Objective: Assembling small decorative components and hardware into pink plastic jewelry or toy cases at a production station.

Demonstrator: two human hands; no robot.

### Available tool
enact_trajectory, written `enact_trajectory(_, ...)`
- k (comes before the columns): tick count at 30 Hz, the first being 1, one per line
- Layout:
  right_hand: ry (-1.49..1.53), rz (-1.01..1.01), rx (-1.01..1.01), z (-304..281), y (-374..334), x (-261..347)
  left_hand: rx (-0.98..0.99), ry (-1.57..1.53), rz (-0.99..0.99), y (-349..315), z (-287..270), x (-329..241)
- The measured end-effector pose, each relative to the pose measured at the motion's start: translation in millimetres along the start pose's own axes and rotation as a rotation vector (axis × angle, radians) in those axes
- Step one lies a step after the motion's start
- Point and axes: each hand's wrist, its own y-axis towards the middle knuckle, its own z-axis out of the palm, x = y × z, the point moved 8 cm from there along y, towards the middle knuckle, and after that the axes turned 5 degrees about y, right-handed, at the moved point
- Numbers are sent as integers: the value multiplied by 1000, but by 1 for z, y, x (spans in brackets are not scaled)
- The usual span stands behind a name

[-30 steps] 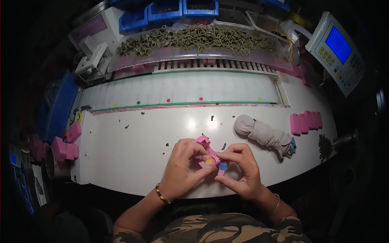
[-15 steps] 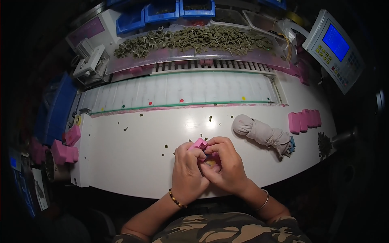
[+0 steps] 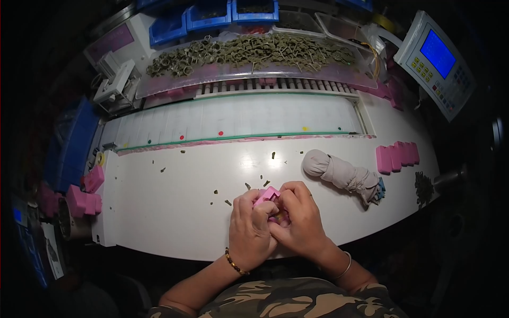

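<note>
Just above the near part of the white table, a small pink box [image 3: 270, 193] sits between my two hands. My left hand [image 3: 250, 225] is closed round its left side, fingers bent over the top. From the right, my right hand [image 3: 299, 220] grips it with curled fingers, thumb toward the opening. Something yellowish shows inside, largely hidden by the fingers, and I cannot make out what it is. Small dark green dried pieces [image 3: 216, 192] lie scattered on the table beyond and to the left of my hands.
A white conveyor belt [image 3: 201, 123] crosses beyond the table. Behind it, a clear tray [image 3: 159, 85] holds heaped dried green sprigs. A grey cloth bundle [image 3: 342, 174] and a row of pink boxes [image 3: 396, 157] lie right. A keypad display unit [image 3: 437, 61] stands far right; blue bins [image 3: 209, 21] at back.
The coloured dots on the conveyor belt have moved left. My hands have shifted slightly right and turned the pink box a little; both still hold it.
</note>
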Motion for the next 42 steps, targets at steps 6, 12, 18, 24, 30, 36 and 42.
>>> enact_trajectory(6, 26, -114, -44, -6, -5, 5, -3, -17, -21, 1, -4, -3)
enact_trajectory(12, 234, -39, -99, -4, -9, -7, -14, -21, -23, 1, -3, -4)
enact_trajectory(18, 252, 38, -102, 0, -19, -18, -13, -8, -2, -3, 2, -6)
enact_trajectory(24, 327, 161, -42, 5, -25, -28, 47, 47, 88, -11, 4, -16)
enact_trajectory(30, 163, 57, -107, 3, -29, -24, 121, 63, 259, -11, -1, -21)
enact_trajectory(36, 187, 43, -35, -8, -9, -5, 154, -23, 322, 7, -26, -14)
enact_trajectory(42, 198, -132, 278, -15, 16, 7, 74, -149, 308, 30, -43, 6)
